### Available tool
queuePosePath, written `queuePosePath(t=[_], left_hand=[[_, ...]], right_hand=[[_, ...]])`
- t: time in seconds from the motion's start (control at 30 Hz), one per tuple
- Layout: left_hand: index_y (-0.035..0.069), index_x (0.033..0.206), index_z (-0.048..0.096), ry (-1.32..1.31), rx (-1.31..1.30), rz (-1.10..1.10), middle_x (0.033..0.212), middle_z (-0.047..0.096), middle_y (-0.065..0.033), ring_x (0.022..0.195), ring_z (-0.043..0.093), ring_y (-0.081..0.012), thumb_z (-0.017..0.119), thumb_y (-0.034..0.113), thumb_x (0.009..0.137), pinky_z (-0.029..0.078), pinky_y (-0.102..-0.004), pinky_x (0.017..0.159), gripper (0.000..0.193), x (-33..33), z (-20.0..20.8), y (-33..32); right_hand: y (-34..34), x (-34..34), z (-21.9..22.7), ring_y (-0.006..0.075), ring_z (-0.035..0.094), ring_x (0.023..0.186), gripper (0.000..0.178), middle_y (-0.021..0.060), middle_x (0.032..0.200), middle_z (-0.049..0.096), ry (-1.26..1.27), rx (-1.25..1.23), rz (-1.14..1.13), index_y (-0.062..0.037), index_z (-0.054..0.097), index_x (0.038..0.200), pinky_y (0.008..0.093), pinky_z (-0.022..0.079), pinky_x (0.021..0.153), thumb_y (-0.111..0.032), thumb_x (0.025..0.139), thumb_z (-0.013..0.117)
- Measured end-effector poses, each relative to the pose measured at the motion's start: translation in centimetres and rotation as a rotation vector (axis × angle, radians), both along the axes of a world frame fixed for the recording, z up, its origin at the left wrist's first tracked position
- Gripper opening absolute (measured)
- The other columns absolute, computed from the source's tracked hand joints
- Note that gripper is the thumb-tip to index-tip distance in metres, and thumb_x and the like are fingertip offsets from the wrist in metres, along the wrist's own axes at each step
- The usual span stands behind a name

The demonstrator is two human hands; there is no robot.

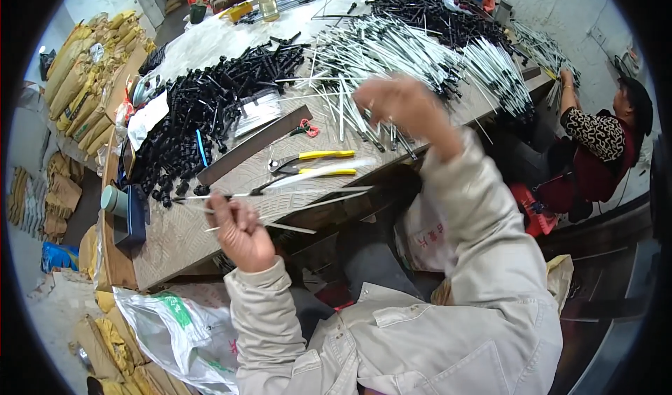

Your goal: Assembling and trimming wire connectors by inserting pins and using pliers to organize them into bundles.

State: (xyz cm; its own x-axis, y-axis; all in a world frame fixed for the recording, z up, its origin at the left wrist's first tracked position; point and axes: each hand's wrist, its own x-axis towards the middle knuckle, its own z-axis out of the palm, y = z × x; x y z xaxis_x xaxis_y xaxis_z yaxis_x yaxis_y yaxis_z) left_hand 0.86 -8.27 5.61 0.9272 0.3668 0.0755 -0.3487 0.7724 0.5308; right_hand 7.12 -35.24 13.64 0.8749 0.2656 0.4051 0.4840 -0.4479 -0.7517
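My left hand point(241, 232) is closed on several thin white rods near the front edge of the table. The rods point(308, 204) stick out to its right, and a dark tip shows to its left. My right hand point(402, 104) is raised over the near side of a big pile of white rods with black ends point(388, 52). Motion smears its fingers, so I cannot make out whether they hold anything. Between my hands lie yellow-handled pliers point(315, 162), with a second yellow-handled tool point(329, 173) just nearer to me, partly covered by a blurred pale streak.
A heap of black plastic parts point(210, 108) fills the table's left side, beside a long flat metal bar point(252, 146). A clear bag of thin white pieces point(257, 113) lies behind the bar. A cup point(114, 200) stands at the left edge. Co-workers sit at right point(602, 136) and far side.
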Motion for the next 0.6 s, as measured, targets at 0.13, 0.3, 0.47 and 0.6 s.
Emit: queuePosePath(t=[0.13, 0.3, 0.47, 0.6], left_hand=[[0.006, 0.107, 0.053, -0.300, -0.113, -0.096, 0.081, 0.050, -0.0033, 0.051, 0.028, -0.0044, 0.057, 0.016, 0.086, 0.024, -0.0175, 0.043, 0.024, -0.4, 2.2, 5.1], [0.001, 0.114, 0.048, -0.543, -0.064, -0.034, 0.091, 0.045, -0.0073, 0.056, 0.029, -0.0067, 0.053, 0.010, 0.087, 0.026, -0.0174, 0.042, 0.028, -2.8, 6.0, 8.0], [0.009, 0.118, 0.046, -0.672, 0.088, -0.586, 0.087, 0.055, -0.0093, 0.056, 0.045, -0.0069, 0.049, 0.022, 0.090, 0.035, -0.0190, 0.041, 0.031, -3.1, 4.4, 8.1], [0.006, 0.107, 0.053, -0.206, 0.352, -0.224, 0.086, 0.065, -0.0158, 0.039, 0.046, -0.0105, 0.042, 0.025, 0.094, 0.033, -0.0183, 0.035, 0.026, -3.7, 1.9, 1.4]], right_hand=[[-9.4, 10.7, 2.1, 0.0090, 0.058, 0.057, 0.021, 0.0042, 0.071, 0.064, 0.066, -0.069, -0.337, -0.0034, 0.066, 0.089, 0.0229, 0.048, 0.053, -0.022, 0.081, 0.061], [-7.5, 15.3, -2.3, 0.0257, 0.060, 0.070, 0.025, 0.0115, 0.078, 0.063, -0.010, -0.917, -0.536, -0.0052, 0.063, 0.082, 0.0364, 0.046, 0.065, -0.030, 0.079, 0.059], [-6.7, 14.9, -1.3, 0.0294, 0.061, 0.071, 0.018, 0.0123, 0.074, 0.063, -0.186, -0.773, -0.677, -0.0079, 0.060, 0.077, 0.0389, 0.047, 0.065, -0.025, 0.074, 0.054], [-9.1, 14.8, 0.2, 0.0218, 0.061, 0.067, 0.021, 0.0111, 0.077, 0.064, -0.237, -0.320, -0.707, -0.0053, 0.056, 0.085, 0.0345, 0.048, 0.060, -0.026, 0.082, 0.052]])
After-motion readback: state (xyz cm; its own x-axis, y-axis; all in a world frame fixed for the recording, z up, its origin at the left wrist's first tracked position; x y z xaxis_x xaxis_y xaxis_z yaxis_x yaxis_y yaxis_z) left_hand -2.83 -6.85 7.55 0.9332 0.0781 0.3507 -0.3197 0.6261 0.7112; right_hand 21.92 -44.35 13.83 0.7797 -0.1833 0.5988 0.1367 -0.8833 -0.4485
